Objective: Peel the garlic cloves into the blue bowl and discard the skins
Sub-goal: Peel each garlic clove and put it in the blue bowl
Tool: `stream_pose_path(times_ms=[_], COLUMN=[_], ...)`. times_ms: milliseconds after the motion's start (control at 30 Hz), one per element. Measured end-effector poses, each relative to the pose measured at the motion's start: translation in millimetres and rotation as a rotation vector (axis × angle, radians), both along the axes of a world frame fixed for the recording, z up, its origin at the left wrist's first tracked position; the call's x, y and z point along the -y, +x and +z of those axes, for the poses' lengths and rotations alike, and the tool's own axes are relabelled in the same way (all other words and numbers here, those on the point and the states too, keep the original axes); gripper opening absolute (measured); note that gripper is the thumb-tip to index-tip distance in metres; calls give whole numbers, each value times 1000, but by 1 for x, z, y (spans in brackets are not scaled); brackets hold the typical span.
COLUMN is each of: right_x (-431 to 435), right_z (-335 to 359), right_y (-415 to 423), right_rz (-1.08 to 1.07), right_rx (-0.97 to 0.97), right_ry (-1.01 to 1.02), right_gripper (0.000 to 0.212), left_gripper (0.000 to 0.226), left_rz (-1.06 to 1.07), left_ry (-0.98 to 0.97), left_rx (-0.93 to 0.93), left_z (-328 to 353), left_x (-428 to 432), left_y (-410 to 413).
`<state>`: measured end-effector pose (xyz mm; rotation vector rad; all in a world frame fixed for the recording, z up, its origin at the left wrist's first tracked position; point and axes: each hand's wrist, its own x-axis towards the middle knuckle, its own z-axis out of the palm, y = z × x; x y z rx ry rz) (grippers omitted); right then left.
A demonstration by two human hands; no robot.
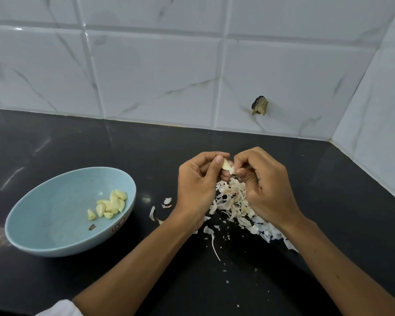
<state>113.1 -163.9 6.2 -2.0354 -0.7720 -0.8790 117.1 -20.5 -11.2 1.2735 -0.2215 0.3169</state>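
— So, what are the hands gripping?

— The left hand (196, 185) curls round a garlic clove (226, 165), its thumb laid across the pale, smooth, curved side. The right hand (262, 183), touching it fingertip to fingertip, pinches a papery skin flap (232, 171) at the clove's lower end.

— And under them?

— Directly beneath both hands lies a loose heap of skins (233, 201): thin, dry, off-white curls and slivers, with crumbs and one long thread scattered toward the wrists on the glossy black counter (78, 144).

— Where is the bowl?

— Well out to the left of the left hand. It is a blue bowl (43, 224), round, shallow and matt, tilted as seen from here. Inside, on the side nearer the hands, sit the peeled cloves (111, 205), yellowish, plump and pointed, clustered together. A small dark scrap (92, 227) lies just apart from them, and a sticker (118, 224) shows at the rim.

— Beyond the hands?

— Shiny white tiles (157, 76) with grey marble veining.
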Motion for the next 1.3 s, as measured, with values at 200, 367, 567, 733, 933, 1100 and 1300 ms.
stream_pose_path(times_ms=[200,367,567,733,933,1100,1300], right_x=[11,18,26,25,14,13,16], right_z=[2,-5,-7,2,2,2,2], right_y=[2,9,14,11,7,6,7], right_rz=[-170,-193,-293,-226,-44,-59,-56], right_rx=[84,-104,-146,1,-25,-57,-15], right_ry=[105,-27,-83,-4,-1,110,104], right_gripper=[9,9,12,16,18,17,7], left_gripper=[11,9,14,11,10,19,34], left_rz=[60,-110,-203,-256,-316,-383,-406], left_ry=[-53,-108,-121,-102,-113,-140,-181], left_rx=[-26,-70,-135,-173,-177,-218,-227], left_z=[3,4,5,7,6,5,5], left_x=[-17,-14,-14,-15,-13,-14,-13], left_y=[8,5,3,2,1,1,1])
